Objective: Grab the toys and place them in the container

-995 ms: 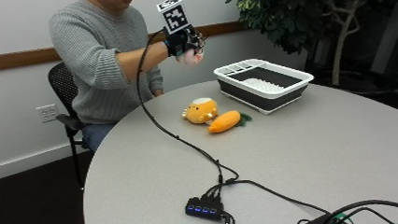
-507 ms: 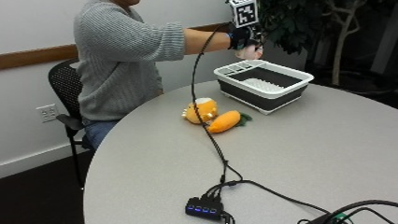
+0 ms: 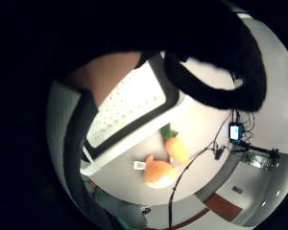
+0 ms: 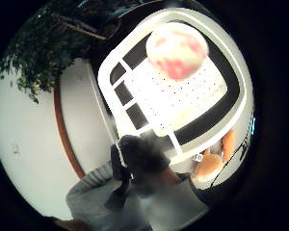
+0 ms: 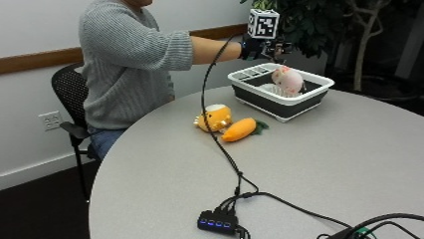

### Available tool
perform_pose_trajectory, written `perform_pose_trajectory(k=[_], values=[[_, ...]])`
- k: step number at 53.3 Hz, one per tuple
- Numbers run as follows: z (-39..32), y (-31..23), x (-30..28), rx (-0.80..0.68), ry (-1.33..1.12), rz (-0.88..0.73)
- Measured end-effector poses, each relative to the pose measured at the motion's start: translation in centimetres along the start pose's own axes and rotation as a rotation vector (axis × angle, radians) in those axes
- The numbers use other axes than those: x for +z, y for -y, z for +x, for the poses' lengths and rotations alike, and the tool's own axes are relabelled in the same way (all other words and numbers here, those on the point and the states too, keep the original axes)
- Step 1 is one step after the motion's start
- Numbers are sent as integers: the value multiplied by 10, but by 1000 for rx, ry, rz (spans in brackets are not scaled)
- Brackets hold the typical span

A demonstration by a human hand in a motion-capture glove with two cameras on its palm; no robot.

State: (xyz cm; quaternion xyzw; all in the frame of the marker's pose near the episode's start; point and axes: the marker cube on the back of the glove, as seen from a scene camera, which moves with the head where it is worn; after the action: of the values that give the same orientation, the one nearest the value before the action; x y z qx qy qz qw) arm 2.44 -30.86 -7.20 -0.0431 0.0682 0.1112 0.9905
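Hand: gloved right hand (image 5: 264,49) above container (image 5: 257,96), fingers released.
Pink toy (image 5: 287,79): over container.
Surface (image 5: 331,164): carrot (image 5: 238,129), orange plush (image 5: 214,117).

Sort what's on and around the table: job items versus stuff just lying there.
Job items: pink toy over the container; orange toy and carrot toy on the table; gloved hand.

Just lying there: USB hub, chair, plant.

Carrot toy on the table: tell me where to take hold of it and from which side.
Take the carrot toy across its orange middle, coming from above. It lies flat on the table, its long body exposed, while the orange plush crowds its upper side, so a grip from above is probably easiest.
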Motion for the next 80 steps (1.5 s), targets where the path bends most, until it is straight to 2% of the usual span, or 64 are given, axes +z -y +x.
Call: perform_pose_trajectory(k=[4,13,21,24,32,47,55,61,67,80], values=[[-2,-8,-1,-99,59,7],[38,-31,1,-67,52,9],[146,-77,10,97,57,-8],[182,-95,16,204,57,0],[245,-128,18,392,167,23],[228,-119,62,361,123,-11],[224,-110,121,436,67,-99],[215,-113,173,409,76,-208],[210,-112,193,424,70,-150],[209,-110,183,373,74,-83]])
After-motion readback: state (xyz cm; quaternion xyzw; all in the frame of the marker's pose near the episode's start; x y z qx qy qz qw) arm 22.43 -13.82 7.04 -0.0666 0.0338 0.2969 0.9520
